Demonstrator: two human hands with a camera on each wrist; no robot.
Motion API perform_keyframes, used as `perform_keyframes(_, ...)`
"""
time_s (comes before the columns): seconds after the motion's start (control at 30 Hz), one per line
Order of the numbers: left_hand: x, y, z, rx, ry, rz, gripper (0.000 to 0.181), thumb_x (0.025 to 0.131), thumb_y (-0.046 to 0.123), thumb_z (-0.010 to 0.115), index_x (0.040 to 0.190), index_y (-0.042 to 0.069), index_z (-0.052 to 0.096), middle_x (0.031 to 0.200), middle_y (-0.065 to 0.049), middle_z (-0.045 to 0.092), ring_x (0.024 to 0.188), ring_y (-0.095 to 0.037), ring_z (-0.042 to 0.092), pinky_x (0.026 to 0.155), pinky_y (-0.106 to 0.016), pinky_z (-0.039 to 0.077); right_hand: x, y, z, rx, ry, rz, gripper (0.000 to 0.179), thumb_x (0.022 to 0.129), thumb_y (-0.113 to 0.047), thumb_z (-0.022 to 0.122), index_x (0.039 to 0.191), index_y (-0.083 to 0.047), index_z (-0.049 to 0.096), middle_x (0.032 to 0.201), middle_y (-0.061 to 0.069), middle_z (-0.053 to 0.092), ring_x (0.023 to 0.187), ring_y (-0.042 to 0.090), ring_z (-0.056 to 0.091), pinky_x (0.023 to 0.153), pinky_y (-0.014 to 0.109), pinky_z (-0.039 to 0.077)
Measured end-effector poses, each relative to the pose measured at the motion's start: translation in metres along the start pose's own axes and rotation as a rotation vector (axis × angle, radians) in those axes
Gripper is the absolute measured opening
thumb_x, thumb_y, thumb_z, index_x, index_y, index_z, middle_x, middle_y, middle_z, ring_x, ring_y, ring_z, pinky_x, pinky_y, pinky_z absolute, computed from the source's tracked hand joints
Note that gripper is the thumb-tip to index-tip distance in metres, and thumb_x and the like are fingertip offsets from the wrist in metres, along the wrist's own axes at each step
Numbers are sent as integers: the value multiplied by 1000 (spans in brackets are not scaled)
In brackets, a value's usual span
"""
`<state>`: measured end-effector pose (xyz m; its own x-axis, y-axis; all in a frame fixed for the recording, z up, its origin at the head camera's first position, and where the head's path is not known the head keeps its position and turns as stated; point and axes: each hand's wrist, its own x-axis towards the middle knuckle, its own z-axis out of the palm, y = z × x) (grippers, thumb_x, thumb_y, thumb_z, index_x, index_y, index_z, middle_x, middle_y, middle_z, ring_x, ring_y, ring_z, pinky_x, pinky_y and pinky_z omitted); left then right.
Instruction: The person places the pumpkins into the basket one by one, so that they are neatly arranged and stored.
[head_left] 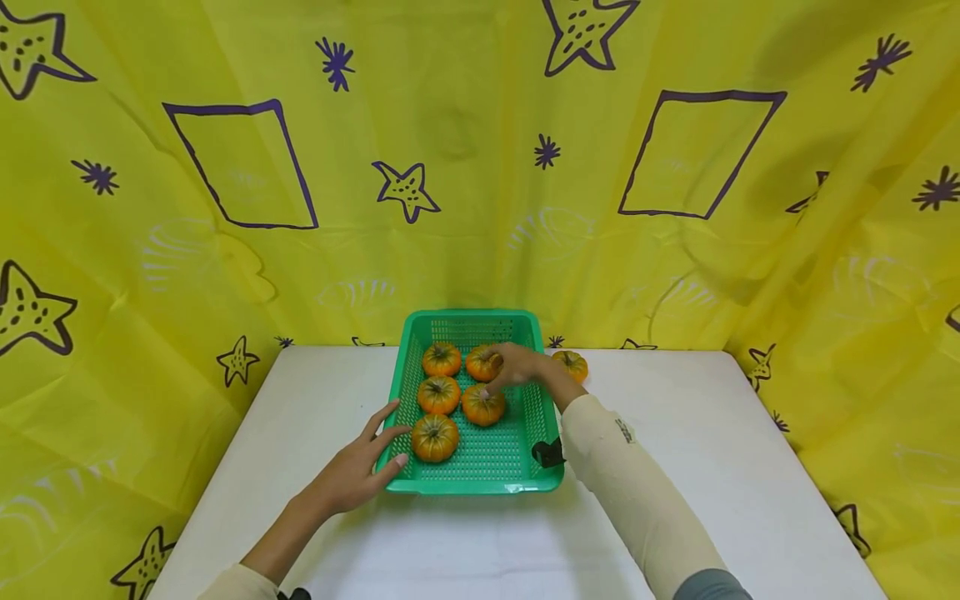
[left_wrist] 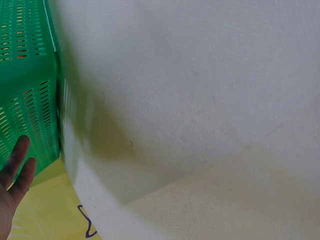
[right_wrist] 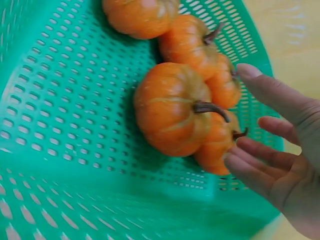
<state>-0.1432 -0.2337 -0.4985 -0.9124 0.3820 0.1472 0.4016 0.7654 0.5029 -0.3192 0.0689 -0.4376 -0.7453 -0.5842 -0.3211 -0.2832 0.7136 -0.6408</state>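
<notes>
Several small orange pumpkins (head_left: 435,439) sit in a green perforated plastic basket (head_left: 474,485) on the table. My right hand (head_left: 517,365) reaches over the basket's right rim, above the pumpkins in its right column. In the right wrist view its thumb and fingers are spread beside a stemmed pumpkin (right_wrist: 170,110), with nothing held between them. At the basket's left side is my left hand (head_left: 352,471), fingers extended over or against the rim. The left wrist view shows two of its fingers (left_wrist: 25,175) by the basket's wall; whether they press on it I cannot tell.
One more pumpkin (head_left: 572,366) lies on the white table (head_left: 675,433) outside the basket, behind my right forearm. A yellow patterned curtain (head_left: 480,167) encloses the table at the back and both sides.
</notes>
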Motion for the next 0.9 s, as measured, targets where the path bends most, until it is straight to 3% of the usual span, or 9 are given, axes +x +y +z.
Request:
perform_keyframes(0.17,-1,-1,2,0,-4,-2,46,103,41,52,143,17,54,168,-3,18,120,-39,63,87,-55,55,-12,0,-15,60,57,-90,75,87,-26,79,148,0,43,145,26,48,133,44,48,102,50,48)
perform_keyframes(0.37,-1,-1,1,7,7,7,45,103,39,53,142,17,55,168,-3,18,118,-39,64,85,-54,55,-27,14,-34,193,167,-134,67,90,-21,76,147,-2,44,145,29,47,130,48,50,101,50,50)
perform_keyframes(0.73,0,0,-1,8,11,4,45,102,38,55,142,16,56,167,-4,19,118,-40,63,85,-55,55,-48,65,-52,286,453,-96,69,92,-27,75,146,2,44,145,25,49,131,43,50,104,55,46)
perform_keyframes(0.9,0,1,-1,-6,9,4,45,102,38,55,142,16,55,168,-4,18,119,-41,63,86,-56,55,-55,90,-51,297,559,-26,69,92,-32,74,146,0,44,150,23,45,136,43,45,107,58,42)
